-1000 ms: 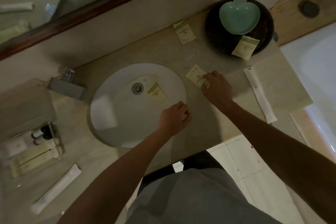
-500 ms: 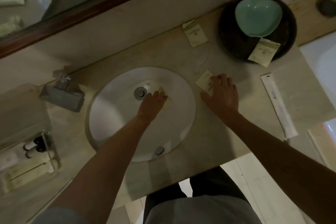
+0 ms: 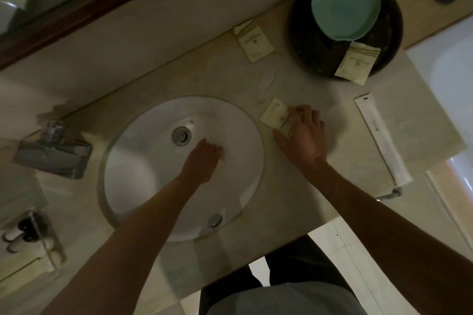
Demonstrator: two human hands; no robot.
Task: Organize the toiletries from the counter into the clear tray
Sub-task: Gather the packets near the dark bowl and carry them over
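My left hand has dropped into the white round basin, now curled over the sachet that lay there, grip unclear; right hand stays spread, fingertips pinning the cream square sachet on the worktop; clear tray waits far left.

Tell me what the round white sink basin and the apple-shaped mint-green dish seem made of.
Round white sink basin: probably glazed ceramic, since its smooth surface shows soft sheen. Apple-shaped mint-green dish: likely moulded plastic, given its uniform colour, thin rim and small glints.
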